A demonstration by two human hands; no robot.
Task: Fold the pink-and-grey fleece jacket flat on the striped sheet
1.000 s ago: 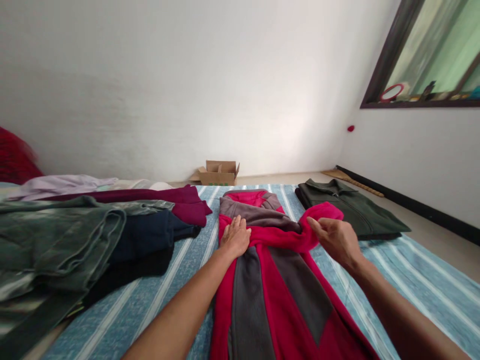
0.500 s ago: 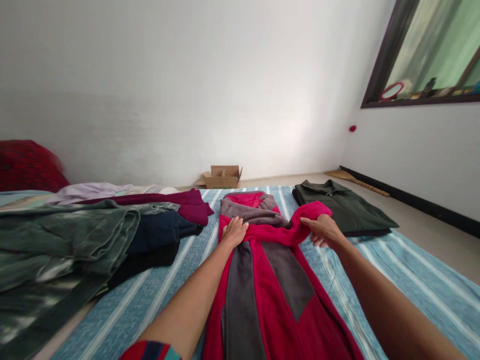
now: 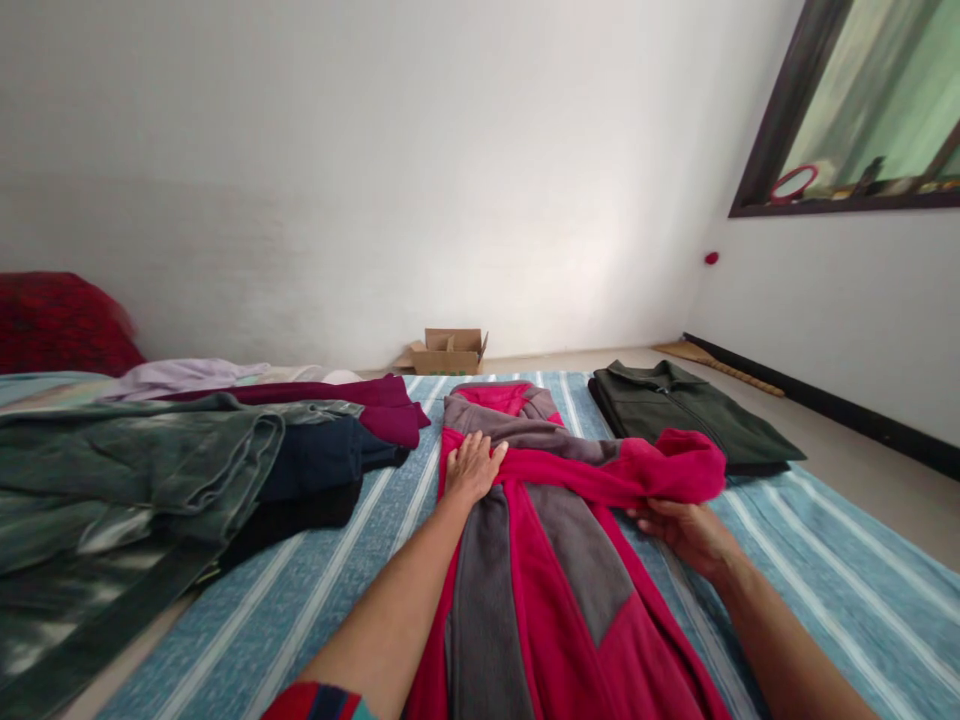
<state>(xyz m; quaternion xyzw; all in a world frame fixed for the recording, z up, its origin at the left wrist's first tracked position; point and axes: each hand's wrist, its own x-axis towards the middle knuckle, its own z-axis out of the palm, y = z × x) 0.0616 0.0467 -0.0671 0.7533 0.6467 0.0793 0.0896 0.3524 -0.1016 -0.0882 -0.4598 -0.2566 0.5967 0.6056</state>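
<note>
A pink and grey fleece jacket (image 3: pixel 562 570) lies spread over the bed, its collar end away from me. Pressed flat on its upper part is my left hand (image 3: pixel 474 468), fingers stretched out over the fabric. To the right, my right hand (image 3: pixel 686 530) grips the underside of one pink sleeve (image 3: pixel 667 468), thumb and fingertips partly hidden by the cloth. That sleeve runs across the jacket, and its bunched end sticks out past the right side, in front of a folded dark green jacket (image 3: pixel 675 400).
On the left are piled dark green trousers (image 3: pixel 135 470), navy clothing (image 3: pixel 307 460) and a maroon garment (image 3: pixel 390 410). A blue striped sheet (image 3: pixel 345 590) covers the bed. Against the wall stands an open cardboard box (image 3: pixel 450 350). A window (image 3: pixel 870 110) is at upper right.
My right hand has moved right and toward me, drawing the sleeve out farther past the jacket's right side. My left hand stays pressed on the jacket.
</note>
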